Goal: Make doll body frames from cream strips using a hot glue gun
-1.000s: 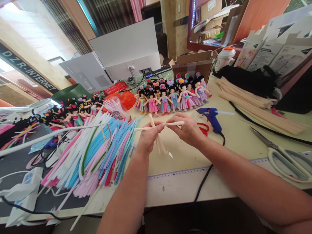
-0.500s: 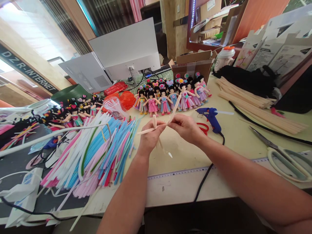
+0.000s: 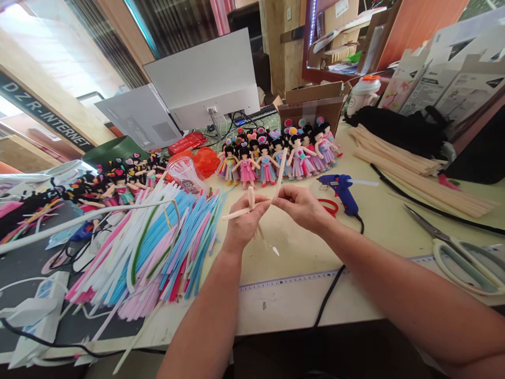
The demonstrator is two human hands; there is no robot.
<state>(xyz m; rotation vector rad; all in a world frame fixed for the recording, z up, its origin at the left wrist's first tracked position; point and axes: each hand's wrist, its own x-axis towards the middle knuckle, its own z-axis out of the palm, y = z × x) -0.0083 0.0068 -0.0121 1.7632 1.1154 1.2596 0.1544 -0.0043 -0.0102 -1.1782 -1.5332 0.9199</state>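
Over the middle of the table, my left hand (image 3: pixel 245 218) is closed around a cream pipe-cleaner figure (image 3: pixel 251 197). One of its arms sticks out to the left past my fingers, and another part hangs below them. My right hand (image 3: pixel 298 205) pinches a bent cream pipe cleaner (image 3: pixel 282 171) whose free end points up toward the dolls. Both hands' fingertips nearly meet at the bend. Whether that strip is part of the figure is hidden by my fingers. Beyond my hands stands a group of finished pipe-cleaner dolls (image 3: pixel 266 171) in coloured skirts.
A blue glue gun (image 3: pixel 344 190) and red-handled scissors (image 3: pixel 328 207) lie right of my hands. Large scissors (image 3: pixel 460 252) and cream pipe cleaners (image 3: pixel 426 179) are farther right. Coloured pipe cleaners (image 3: pixel 158 237) cover the left. A ruler strip (image 3: pixel 292 278) runs along the front edge.
The strip in my right hand has swung a little more upright and to the left. My hands stay in nearly the same place.
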